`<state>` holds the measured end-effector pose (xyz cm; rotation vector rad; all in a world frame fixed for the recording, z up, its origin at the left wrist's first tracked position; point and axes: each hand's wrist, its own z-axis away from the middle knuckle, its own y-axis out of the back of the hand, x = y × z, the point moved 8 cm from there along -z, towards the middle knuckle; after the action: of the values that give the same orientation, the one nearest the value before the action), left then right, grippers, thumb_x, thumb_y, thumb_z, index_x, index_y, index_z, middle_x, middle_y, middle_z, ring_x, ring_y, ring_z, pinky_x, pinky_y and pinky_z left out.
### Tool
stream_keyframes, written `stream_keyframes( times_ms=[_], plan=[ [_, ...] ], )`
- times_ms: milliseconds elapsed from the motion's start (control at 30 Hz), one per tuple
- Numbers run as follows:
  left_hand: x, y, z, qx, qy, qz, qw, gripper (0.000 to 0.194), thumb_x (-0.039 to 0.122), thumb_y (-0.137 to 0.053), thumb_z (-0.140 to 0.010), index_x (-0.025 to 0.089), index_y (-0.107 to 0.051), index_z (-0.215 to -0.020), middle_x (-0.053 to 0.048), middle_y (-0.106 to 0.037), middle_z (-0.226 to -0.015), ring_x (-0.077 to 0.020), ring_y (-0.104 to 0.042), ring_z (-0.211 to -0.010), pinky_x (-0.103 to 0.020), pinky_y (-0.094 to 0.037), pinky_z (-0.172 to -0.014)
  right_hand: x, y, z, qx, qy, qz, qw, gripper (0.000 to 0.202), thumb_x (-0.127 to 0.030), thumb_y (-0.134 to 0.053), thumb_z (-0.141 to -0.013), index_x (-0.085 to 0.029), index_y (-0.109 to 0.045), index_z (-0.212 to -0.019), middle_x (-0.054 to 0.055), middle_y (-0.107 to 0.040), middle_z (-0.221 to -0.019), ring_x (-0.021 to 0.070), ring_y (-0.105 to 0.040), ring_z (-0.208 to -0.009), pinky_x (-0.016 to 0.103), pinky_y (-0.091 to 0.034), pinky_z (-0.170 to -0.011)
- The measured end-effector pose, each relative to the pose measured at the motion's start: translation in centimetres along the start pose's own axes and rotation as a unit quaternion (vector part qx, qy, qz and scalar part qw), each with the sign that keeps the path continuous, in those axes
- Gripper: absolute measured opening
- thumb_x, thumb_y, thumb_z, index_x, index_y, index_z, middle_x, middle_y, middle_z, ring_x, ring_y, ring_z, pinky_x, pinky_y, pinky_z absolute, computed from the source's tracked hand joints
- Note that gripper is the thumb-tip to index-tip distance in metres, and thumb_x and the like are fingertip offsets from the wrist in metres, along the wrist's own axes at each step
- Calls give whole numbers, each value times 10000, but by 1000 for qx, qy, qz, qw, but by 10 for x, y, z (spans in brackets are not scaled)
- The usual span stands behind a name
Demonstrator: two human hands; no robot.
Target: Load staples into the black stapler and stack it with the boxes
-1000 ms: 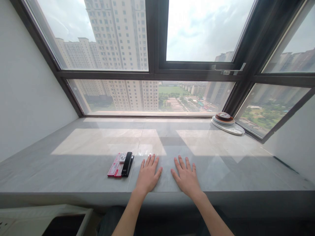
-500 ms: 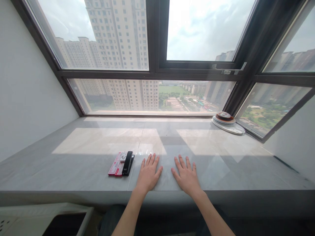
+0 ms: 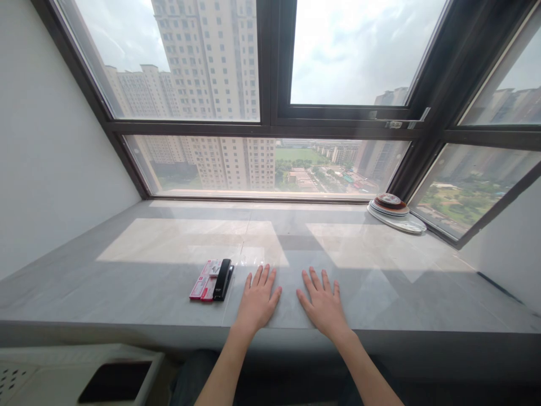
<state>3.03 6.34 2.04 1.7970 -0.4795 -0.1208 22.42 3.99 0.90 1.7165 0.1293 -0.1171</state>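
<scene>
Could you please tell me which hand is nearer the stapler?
The left hand: it rests beside the stapler, while the right hand lies farther off.

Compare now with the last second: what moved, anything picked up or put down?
No object visibly moved; nothing was taken hold of or let go. Only the framing shifted: the scene sits slightly further right, likely a small head movement. Unchanged: left hand and right hand flat on the sill, black stapler, red-and-white boxes, stack of plates.
</scene>
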Motion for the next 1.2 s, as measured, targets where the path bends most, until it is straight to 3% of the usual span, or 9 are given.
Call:
stream_keyframes(
  times_ms=[167,300,433,600,733,833,1000,1100,1200],
  plan=[
    [2,2,5,11,2,7,1000,557,446,-347,-1036,315,-315,-1576,-28,-241,-1674,-280,-199,-1547,-549,-187,-1236,1,0,-3,-6,-14,-25,1000,633,-581,-328,-1007,-359,-280,-1597,3,-198,-1684,356,-51,-1549,647,-34,-1184],
    [7,6,22,20,-4,15,1000,557,453,-364,-1035,314,-323,-1573,-35,-248,-1672,-305,-208,-1543,-572,-218,-1224,-15,2,-11,-38,-54,-85,994,657,-544,-432,-970,-267,-383,-1564,124,-296,-1639,416,-140,-1519,695,-109,-1147],
    [15,13,48,21,-33,25,999,567,381,-389,-1036,289,-294,-1588,-55,-296,-1653,-319,-224,-1537,-575,-251,-1217,-98,12,-26,-54,42,-228,971,700,-547,-463,-962,-227,-344,-1573,161,-498,-1478,356,-448,-1355,576,-273,-1144],
    [18,18,84,19,-62,48,997,622,224,-422,-999,284,-262,-1597,-58,-388,-1609,-299,-331,-1499,-551,-294,-1212,-221,22,-54,-15,132,-305,943,852,-659,-534,-900,-215,-271,-1579,164,-473,-1446,336,-486,-1270,455,-441,-1004],
    [12,26,105,-13,-51,89,995,586,254,-485,-980,315,-362,-1550,-38,-467,-1560,-296,-414,-1453,-546,-348,-1195,-257,15,-82,-34,111,-258,959,692,-595,-640,-835,-195,-516,-1386,153,-537,-1327,326,-508,-1177,443,-465,-934],
    [9,45,107,-38,-40,122,991,454,285,-469,-1002,335,-496,-1452,-8,-534,-1505,-260,-458,-1422,-510,-379,-1188,-242,23,-85,-49,167,-215,961,504,-413,-690,-792,-248,-625,-1264,93,-619,-1212,304,-519,-1131,415,-448,-925],
    [5,71,80,-33,6,146,989,323,313,-396,-1039,327,-662,-1221,-28,-709,-1192,-241,-638,-1147,-418,-535,-947,-158,45,-56,-38,206,-241,948,633,-98,-533,-790,-360,-604,-1361,14,-685,-1214,239,-567,-1146,447,-329,-1089],
    [6,67,60,6,34,129,991,297,317,-443,-1018,301,-648,-1232,-61,-688,-1175,-262,-628,-1105,-422,-529,-892,-113,50,-36,-9,162,-289,944,608,-73,-515,-806,-367,-643,-1322,-4,-648,-1337,229,-515,-1297,485,-157,-1206],
    [18,52,49,34,4,115,993,382,329,-518,-981,292,-569,-1358,-79,-560,-1429,-298,-503,-1321,-478,-468,-1033,-92,51,-26,28,112,-310,944,474,-172,-593,-850,-339,-673,-1287,18,-622,-1384,250,-471,-1365,476,-169,-1216]
  ],
)
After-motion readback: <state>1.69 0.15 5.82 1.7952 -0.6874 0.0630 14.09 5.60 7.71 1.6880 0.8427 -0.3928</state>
